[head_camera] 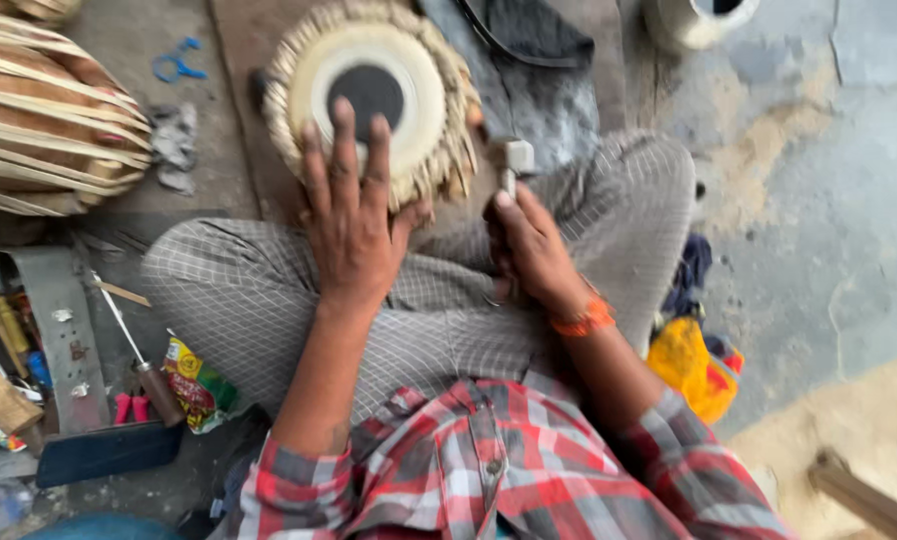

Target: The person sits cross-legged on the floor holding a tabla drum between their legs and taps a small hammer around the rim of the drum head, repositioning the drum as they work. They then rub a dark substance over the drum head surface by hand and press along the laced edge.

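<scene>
Plaid shirt [489, 470], foreground. Left hand [354, 215]: flat, fingers spread on drum [369, 95] head. Right hand [534, 245]: clenched around small hammer [514, 160] beside drum.

The drum [374, 95] stands just ahead of the left hand [354, 215], whose fingers rest on the drum's head. The right hand [529, 245] sits just right of the left one, gripping a hammer [514, 165] whose head rises beside the drum's right edge. A second drum [49, 115] lies well left of both hands. A screwdriver [134, 355] and a packet [197, 385] lie left of the left forearm. A cloth bundle [691, 365] lies right of the right wrist. A pot [694, 20] stands far ahead, to the right.
</scene>
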